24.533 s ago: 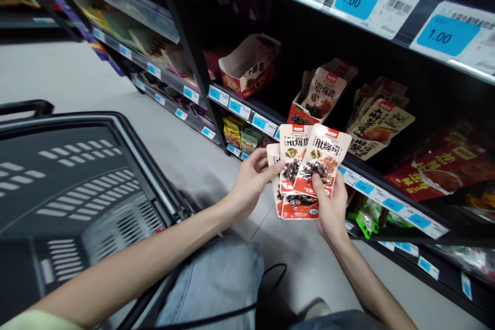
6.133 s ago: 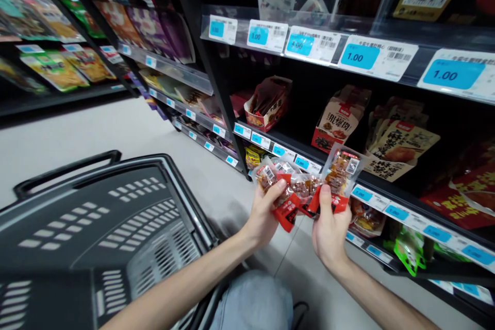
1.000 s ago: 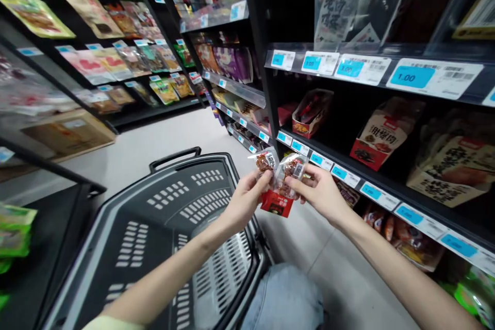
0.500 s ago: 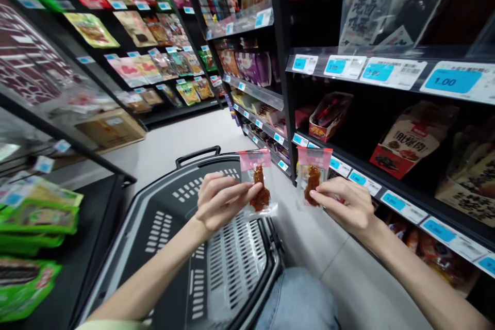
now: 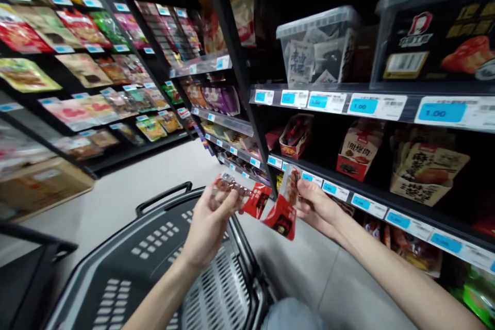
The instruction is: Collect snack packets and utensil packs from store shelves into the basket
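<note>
My left hand [image 5: 209, 219] is closed on a small clear-and-red snack packet [image 5: 242, 195], held above the far rim of a grey shopping basket [image 5: 162, 258]. Just to its right, my right hand [image 5: 315, 206] pinches a second red snack packet [image 5: 284, 206] that hangs tilted from the fingers. Both packets are in front of the black shelf unit [image 5: 348, 193], at the level of its lower shelf edge with blue price tags. The two packets are a little apart.
Boxes of snack pouches [image 5: 359, 149] stand on the shelf at the right, clear lidded bins [image 5: 317, 46] above them. More racks of packets [image 5: 77, 72] line the left side. A pale floor aisle [image 5: 127, 185] runs between. A cardboard box [image 5: 38, 185] sits at left.
The view has swung up and right. Both packets have dropped lower and tilted, no longer held upright face-on; my hands still grip one each over the basket's edge.
</note>
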`<state>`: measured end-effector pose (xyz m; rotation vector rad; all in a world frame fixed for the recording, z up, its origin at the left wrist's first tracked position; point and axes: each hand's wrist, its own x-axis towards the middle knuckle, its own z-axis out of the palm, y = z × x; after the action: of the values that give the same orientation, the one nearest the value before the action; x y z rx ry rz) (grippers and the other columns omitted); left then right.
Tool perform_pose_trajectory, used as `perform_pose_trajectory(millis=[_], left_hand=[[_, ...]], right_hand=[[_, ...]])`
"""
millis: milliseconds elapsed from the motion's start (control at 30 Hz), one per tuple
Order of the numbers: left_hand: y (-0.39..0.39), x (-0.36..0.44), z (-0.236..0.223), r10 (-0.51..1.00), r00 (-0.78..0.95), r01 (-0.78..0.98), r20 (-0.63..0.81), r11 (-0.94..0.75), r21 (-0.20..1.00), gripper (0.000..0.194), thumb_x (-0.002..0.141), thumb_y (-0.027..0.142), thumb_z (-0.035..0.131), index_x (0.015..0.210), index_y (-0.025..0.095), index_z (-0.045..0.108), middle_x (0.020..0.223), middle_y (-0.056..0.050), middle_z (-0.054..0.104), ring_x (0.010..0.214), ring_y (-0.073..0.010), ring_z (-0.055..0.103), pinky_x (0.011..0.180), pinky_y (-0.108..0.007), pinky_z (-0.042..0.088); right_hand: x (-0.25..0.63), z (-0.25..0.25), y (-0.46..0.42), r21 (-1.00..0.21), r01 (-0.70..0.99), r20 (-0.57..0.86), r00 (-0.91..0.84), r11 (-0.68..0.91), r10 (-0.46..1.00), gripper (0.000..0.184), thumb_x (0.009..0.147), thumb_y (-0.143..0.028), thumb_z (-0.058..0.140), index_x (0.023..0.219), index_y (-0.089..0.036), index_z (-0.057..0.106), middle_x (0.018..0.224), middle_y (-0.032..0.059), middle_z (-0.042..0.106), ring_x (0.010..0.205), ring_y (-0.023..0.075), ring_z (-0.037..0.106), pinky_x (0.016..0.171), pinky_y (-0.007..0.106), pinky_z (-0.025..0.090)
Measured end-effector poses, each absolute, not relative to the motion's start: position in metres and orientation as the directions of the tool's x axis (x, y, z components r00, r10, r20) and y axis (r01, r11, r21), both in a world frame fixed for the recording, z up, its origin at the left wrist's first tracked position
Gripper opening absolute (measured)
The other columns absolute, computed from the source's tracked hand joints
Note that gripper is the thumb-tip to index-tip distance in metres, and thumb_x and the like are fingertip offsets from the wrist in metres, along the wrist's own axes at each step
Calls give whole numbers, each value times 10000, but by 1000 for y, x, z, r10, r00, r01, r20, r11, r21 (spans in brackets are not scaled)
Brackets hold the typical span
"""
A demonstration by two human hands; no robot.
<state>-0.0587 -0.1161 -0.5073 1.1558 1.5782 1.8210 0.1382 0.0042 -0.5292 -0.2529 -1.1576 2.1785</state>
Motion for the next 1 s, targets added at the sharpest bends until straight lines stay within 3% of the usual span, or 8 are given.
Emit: perform_pose_trajectory(millis=[100, 200, 367, 533, 633, 767, 867, 1000], left_hand=[[-99, -46, -501, 899, -421, -95, 123, -178, 979, 611, 755, 419, 869, 1279, 213, 629, 898, -18, 697, 711, -130, 619, 677, -238, 522], [-88, -39, -505, 938, -329, -123, 109, -158, 980, 550, 796, 444, 837, 1267, 231, 651, 847, -4, 678, 723, -130, 614, 724, -239, 532], [-71, -32, -509, 987, -106, 53, 121, -116, 992, 496, 911, 614, 641, 1183, 206, 719, 983, -67, 719, 905, -219, 672, 830, -319, 577], [-54, -27, -508, 992, 88, 285, 91, -113, 952, 567, 810, 437, 809, 1302, 205, 647, 991, -80, 753, 881, -258, 726, 786, -365, 606], [-33, -32, -508, 975, 27, 445, 222, -211, 870, 500, 817, 419, 787, 1244, 186, 671, 1015, -93, 759, 900, -269, 727, 795, -373, 603], [29, -48, -501, 869, -171, 495, 464, -332, 803, 464, 891, 406, 667, 1287, 174, 594, 1229, -120, 717, 1134, -294, 685, 1002, -421, 544], [91, -57, -492, 769, -278, 705, 576, -244, 666, 392, 928, 315, 583, 1289, 164, 557, 1214, -143, 701, 1159, -313, 663, 1047, -461, 505], [161, -50, -494, 756, -243, 886, 608, -83, 456, 456, 919, 168, 483, 1347, 11, 488, 1318, -301, 577, 1241, -388, 586, 1070, -508, 459]], right_hand=[[141, -523, 6, -751, -474, 79, -755, -459, 651, 519, 665, -535, 931, 754, -189, 554, 554, -116, 379, 471, 29, 292, 445, 156, 274], [144, -522, 10, -885, -396, 102, -679, -246, 727, 505, 675, -555, 909, 739, -173, 585, 572, -80, 481, 485, 43, 381, 450, 179, 289], [141, -533, 16, -961, -266, 217, -571, 72, 792, 518, 629, -589, 902, 700, -169, 607, 546, -52, 558, 468, 83, 490, 439, 202, 383], [138, -536, 17, -958, -270, 226, -518, 92, 825, 475, 645, -551, 894, 768, -159, 658, 624, -11, 649, 518, 146, 631, 480, 245, 530], [141, -532, 22, -956, -256, 247, -449, 142, 859, 411, 721, -491, 845, 913, -158, 698, 810, 28, 710, 562, 138, 666, 481, 230, 547], [149, -534, 39, -959, -234, 242, -372, 162, 896, 374, 800, -440, 767, 1047, -171, 685, 1133, 93, 707, 709, 144, 722, 505, 210, 567], [156, -541, 47, -972, -206, 189, -416, 110, 889, 264, 820, -372, 736, 967, -157, 691, 1007, 77, 717, 666, 132, 700, 476, 193, 544], [163, -542, 47, -983, -150, 170, -484, 110, 858, 118, 834, -257, 673, 888, -156, 701, 796, 32, 693, 627, 130, 679, 486, 191, 542]])
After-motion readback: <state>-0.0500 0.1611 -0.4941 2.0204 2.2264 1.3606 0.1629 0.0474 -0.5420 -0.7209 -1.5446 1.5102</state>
